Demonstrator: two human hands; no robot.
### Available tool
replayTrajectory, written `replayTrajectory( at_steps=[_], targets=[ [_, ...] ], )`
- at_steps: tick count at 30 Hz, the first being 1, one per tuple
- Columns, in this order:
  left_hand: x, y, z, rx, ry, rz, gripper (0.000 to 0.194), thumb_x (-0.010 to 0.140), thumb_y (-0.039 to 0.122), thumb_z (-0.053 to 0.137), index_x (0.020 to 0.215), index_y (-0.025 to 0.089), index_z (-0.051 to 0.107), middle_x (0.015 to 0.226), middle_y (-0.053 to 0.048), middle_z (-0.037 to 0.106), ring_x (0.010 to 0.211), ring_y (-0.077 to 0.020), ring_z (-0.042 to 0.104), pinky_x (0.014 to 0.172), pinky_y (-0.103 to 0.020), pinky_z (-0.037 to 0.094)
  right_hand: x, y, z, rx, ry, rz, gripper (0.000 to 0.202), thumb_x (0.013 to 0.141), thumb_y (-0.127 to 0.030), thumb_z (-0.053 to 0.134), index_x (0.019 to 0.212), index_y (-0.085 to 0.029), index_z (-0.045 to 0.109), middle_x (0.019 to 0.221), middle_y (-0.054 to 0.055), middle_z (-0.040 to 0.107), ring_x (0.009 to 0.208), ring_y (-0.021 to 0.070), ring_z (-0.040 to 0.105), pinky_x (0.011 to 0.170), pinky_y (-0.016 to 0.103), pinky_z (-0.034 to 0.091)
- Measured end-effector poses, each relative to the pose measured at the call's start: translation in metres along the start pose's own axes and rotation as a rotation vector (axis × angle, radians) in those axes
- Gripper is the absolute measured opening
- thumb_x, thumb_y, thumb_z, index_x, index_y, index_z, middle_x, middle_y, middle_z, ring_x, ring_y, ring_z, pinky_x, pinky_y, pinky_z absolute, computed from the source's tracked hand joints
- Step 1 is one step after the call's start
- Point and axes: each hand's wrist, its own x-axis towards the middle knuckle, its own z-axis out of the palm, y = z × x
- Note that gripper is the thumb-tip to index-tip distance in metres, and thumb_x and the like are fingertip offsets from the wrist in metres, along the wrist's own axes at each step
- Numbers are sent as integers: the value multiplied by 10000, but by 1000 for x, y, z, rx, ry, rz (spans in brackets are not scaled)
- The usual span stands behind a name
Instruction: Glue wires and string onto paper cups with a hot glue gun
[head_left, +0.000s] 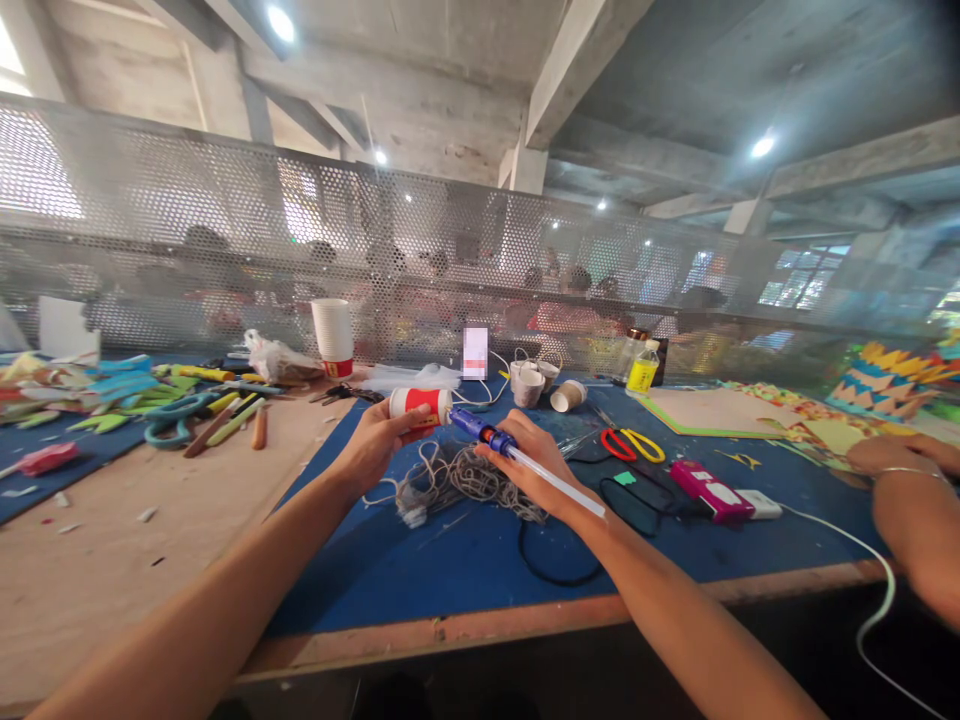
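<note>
My left hand (381, 432) is closed around a red and white paper cup (429, 401), which lies sideways in the air above the blue mat. In my right hand (531, 455) is a blue hot glue gun (474, 427), with a long whitish glue stick (559, 484) sticking out of its back. The gun's nozzle points left and meets or almost meets the right end of the cup; I cannot tell whether they touch. Beneath both hands lies a loose heap of grey cord (472, 475).
Behind the hands stand small cord-wrapped cups (528, 384) and a stack of paper cups (332, 335). Red and yellow scissors (632, 445), a magenta box (710, 490) and a yellow-labelled bottle (643, 369) are to the right. Another person's hand (900, 460) rests at far right. Blue-handled scissors (176, 420) lie left.
</note>
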Motion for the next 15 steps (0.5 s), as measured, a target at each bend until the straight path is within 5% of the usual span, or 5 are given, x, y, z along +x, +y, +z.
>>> replayTrajectory(
  at_steps=[15],
  targets=[
    [0,-1,0,31,-10,11,315,660,289,844,909,153,708,873,-58,760,775,-176,698,765,-300,565,0,0,0,-3,5,16,244,937,-452,588,863,-221,564,885,3,529,748,143,579,679,241,417]
  ],
)
